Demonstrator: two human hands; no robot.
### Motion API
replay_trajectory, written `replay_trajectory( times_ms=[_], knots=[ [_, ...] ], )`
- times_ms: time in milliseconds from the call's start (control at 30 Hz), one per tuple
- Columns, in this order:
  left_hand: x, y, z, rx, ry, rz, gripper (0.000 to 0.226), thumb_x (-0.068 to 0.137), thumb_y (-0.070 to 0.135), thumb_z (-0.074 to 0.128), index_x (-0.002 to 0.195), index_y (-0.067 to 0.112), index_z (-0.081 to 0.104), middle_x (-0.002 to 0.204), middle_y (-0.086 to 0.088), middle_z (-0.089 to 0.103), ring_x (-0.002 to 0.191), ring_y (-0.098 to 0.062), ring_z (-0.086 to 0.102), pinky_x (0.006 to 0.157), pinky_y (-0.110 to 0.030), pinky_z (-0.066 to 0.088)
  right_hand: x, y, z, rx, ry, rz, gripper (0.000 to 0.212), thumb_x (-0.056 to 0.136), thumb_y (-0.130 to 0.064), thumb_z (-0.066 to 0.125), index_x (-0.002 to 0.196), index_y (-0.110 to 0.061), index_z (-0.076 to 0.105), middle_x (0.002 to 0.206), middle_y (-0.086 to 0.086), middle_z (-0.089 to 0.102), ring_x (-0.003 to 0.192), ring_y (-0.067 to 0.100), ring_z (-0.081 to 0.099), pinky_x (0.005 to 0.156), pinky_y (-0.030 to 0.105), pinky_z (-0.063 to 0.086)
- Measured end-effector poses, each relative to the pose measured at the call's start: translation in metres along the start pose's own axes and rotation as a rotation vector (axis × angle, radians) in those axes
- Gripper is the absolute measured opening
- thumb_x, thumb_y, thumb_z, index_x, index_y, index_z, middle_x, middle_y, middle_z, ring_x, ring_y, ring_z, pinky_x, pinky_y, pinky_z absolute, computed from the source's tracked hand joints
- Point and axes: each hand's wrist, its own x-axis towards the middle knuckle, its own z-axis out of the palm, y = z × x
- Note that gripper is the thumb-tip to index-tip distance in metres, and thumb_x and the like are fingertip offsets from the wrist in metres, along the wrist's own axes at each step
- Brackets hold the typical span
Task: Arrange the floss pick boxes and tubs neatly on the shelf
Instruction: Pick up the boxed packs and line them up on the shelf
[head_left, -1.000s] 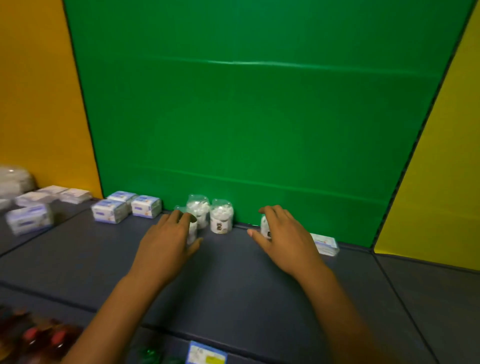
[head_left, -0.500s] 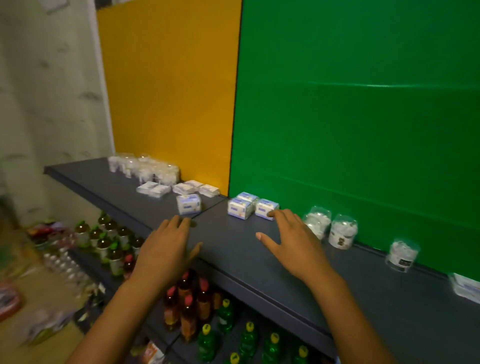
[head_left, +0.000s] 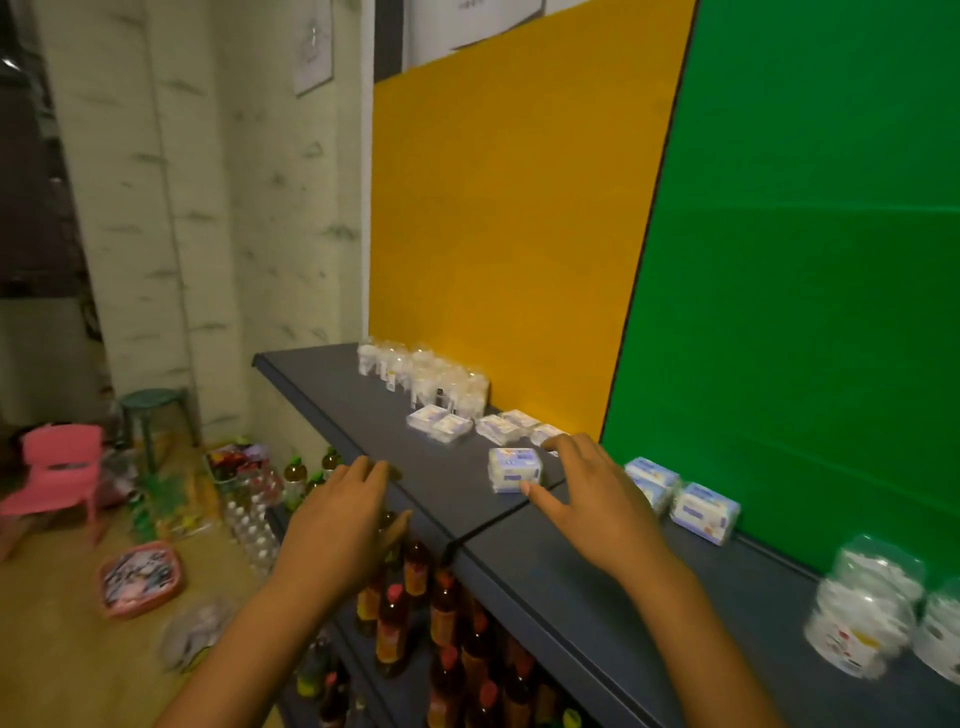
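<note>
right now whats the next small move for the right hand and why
Probably close the right hand on the lone floss pick box at its thumb tip and slide it back toward the flat boxes by the yellow panel; it sits apart, nearer the shelf front.

Pink chair (head_left: 57, 467), green stool (head_left: 154, 415), bottles (head_left: 415, 613) below

The view swung left along the shelf (head_left: 363, 415), away from the tubs (head_left: 862, 618). Both hands let go of the tubs: the right hand (head_left: 587, 499) moved to a lone box (head_left: 514, 470), thumb touching it, and the left hand (head_left: 343, 525) reached the shelf's front edge.
</note>
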Motion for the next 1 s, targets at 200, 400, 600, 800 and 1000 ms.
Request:
replay_trajectory(
  times_ms=[200, 400, 600, 800, 1000],
  knots=[
    [0.064, -0.049, 0.009, 0.026, 0.019, -0.037, 0.047, 0.089, 0.049, 0.055, 0.129, 0.025, 0.048, 0.125, 0.003, 0.052, 0.105, -0.018, 0.056, 0.080, -0.031, 0.049, 0.083, -0.009, 0.047, 0.056, 0.023, -0.016, 0.051, 0.093, -0.057, 0.049, 0.135, -0.028, 0.043, 0.135, -0.006, 0.047, 0.122, 0.016, 0.045, 0.091, 0.030, 0.042],
    [0.124, -0.093, 0.028, 0.028, 0.030, -0.065, 0.046, 0.090, 0.053, 0.051, 0.129, 0.030, 0.044, 0.127, 0.007, 0.049, 0.107, -0.013, 0.054, 0.083, -0.030, 0.052, 0.159, -0.006, 0.088, 0.093, 0.038, -0.013, 0.049, 0.092, -0.058, 0.051, 0.132, -0.030, 0.043, 0.133, -0.007, 0.048, 0.120, 0.014, 0.047, 0.091, 0.030, 0.045],
    [0.160, -0.127, 0.063, 0.002, -0.028, -0.077, 0.046, 0.090, 0.054, 0.050, 0.129, 0.030, 0.044, 0.129, 0.006, 0.048, 0.109, -0.014, 0.054, 0.083, -0.030, 0.052, 0.199, -0.004, 0.126, 0.105, -0.002, 0.005, 0.049, 0.092, -0.057, 0.052, 0.131, -0.029, 0.044, 0.134, -0.006, 0.049, 0.119, 0.016, 0.048, 0.089, 0.031, 0.046],
    [0.206, -0.146, 0.092, -0.073, -0.028, -0.028, 0.046, 0.091, 0.052, 0.051, 0.129, 0.027, 0.046, 0.129, 0.004, 0.050, 0.113, -0.016, 0.053, 0.087, -0.030, 0.049, 0.227, 0.004, 0.149, 0.063, -0.035, 0.089, 0.052, 0.091, -0.059, 0.052, 0.134, -0.030, 0.043, 0.138, -0.007, 0.047, 0.123, 0.015, 0.048, 0.093, 0.030, 0.046],
    [0.265, -0.161, 0.125, -0.204, -0.121, 0.080, 0.046, 0.092, 0.051, 0.050, 0.130, 0.027, 0.044, 0.133, 0.004, 0.048, 0.117, -0.016, 0.050, 0.091, -0.030, 0.048, 0.246, 0.013, 0.169, -0.020, -0.036, 0.220, 0.054, 0.091, -0.061, 0.050, 0.135, -0.030, 0.042, 0.138, -0.008, 0.047, 0.123, 0.014, 0.047, 0.096, 0.029, 0.044]
  ],
)
